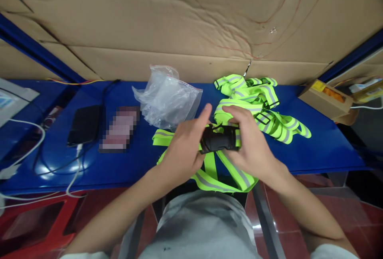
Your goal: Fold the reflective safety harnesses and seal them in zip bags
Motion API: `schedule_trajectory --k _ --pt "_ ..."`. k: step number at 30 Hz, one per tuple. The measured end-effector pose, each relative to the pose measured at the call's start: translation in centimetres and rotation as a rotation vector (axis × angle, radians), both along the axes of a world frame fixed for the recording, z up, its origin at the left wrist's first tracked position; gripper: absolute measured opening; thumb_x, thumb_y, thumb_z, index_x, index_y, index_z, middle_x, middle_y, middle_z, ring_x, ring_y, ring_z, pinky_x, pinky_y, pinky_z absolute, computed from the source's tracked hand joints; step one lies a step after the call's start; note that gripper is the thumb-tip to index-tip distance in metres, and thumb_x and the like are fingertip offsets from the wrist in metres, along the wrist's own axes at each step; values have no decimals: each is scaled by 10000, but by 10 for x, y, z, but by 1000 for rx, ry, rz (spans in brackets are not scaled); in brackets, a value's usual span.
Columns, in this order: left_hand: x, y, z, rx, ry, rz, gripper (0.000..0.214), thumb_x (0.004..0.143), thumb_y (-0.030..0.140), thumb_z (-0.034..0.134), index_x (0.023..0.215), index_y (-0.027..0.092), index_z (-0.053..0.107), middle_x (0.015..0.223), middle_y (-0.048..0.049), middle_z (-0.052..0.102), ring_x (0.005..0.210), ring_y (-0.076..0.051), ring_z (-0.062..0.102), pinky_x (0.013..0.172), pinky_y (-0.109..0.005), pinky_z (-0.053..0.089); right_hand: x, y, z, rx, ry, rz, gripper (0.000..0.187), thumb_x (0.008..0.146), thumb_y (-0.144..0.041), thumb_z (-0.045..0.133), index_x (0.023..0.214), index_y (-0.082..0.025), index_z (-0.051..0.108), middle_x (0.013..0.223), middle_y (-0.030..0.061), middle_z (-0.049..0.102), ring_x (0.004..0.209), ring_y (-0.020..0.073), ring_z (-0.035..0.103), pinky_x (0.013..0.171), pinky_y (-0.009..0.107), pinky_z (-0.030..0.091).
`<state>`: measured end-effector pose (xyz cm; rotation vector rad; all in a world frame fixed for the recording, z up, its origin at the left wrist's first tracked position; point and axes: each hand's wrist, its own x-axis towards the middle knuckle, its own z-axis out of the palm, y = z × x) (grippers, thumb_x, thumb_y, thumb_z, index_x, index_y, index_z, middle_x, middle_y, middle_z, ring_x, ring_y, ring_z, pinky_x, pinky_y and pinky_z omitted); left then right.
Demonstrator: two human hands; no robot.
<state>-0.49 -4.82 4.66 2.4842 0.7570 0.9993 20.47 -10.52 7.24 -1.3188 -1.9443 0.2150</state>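
Observation:
Between my two hands is a black plastic side-release buckle [220,138] on a neon-yellow reflective strap [209,181] with a grey stripe. My left hand [186,144] is closed round the buckle's left end, its index finger pointing up and away. My right hand [251,147] grips the right end, with the fingers curled over the top. The two buckle halves look joined, though fingers cover both ends. Loops of the strap hang below the buckle over the table's front edge. Behind my right hand lies a heap of similar reflective straps [248,95] with black buckles.
Clear plastic bags [170,97] lie behind my left hand. Farther left are a black phone [84,125] on a white cable and a blurred-out pinkish item [119,129]. An open cardboard box [327,99] stands right on the blue table [323,151]. Cardboard [134,23] walls the back.

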Motion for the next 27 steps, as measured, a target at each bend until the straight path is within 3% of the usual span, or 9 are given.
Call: schedule_trajectory --k 4,6,9,11,16,19,22,24,27 --pt "-14 30 32 -603 -228 -156 911 902 390 754 1658 316 251 1294 -94 676 1221 -258 647 1105 -407 497 19 29 25 -235 367 61 398 846 -277 775 1227 -230 670 1220 57 725 1137 233 701 1003 385 570" --pt "-14 47 48 -794 -240 -267 953 851 482 812 1643 321 309 1396 -105 647 1329 -304 605 1113 -423 506 20 46 36 -336 625 62 314 846 -345 796 1122 -247 683 1134 28 737 1028 212 732 939 366 595" --pt "-7 70 69 -873 -310 -286 933 754 473 907 1561 314 468 1541 -87 569 1436 -355 530 1149 -451 496 14 69 56 -467 1012 81 392 811 -401 820 1133 -278 632 880 -9 733 763 192 739 732 332 622" --pt "1 81 85 -888 -378 -334 847 751 439 921 1496 302 543 1537 -79 584 1430 -360 542 1149 -461 501 10 81 74 -466 1117 100 470 765 -385 856 1165 -298 625 779 -32 711 650 177 700 610 297 594" --pt "18 104 115 -961 -489 -571 772 789 489 886 1462 272 577 1426 -108 665 1311 -349 647 1071 -459 560 13 98 116 -347 1194 352 501 702 -321 853 1174 -275 692 1077 -56 739 763 119 712 697 260 630" --pt "25 116 111 -925 -540 -632 734 802 559 859 1421 251 614 1341 -106 701 1220 -300 691 1040 -418 567 18 106 118 -351 1171 482 546 699 -338 877 1210 -266 697 1158 -51 737 782 99 711 736 254 640" --pt "32 128 92 -927 -547 -755 863 761 748 793 1434 238 612 1299 -121 702 1067 -257 709 911 -381 596 25 114 109 -391 1112 491 550 747 -425 861 1250 -293 682 1233 -22 731 745 112 705 675 274 638" --pt "35 135 80 -1006 -537 -770 905 720 753 822 1439 248 605 1253 -95 703 913 -195 686 777 -321 578 30 121 103 -439 1093 444 543 774 -444 839 1272 -296 680 1268 -3 725 731 113 700 660 266 631" --pt "38 145 67 -1206 -500 -682 875 602 646 948 1319 233 664 1030 -41 722 691 -108 595 611 -235 484 38 134 96 -500 1108 373 542 783 -429 830 1288 -297 683 1305 7 712 727 111 699 685 260 630"
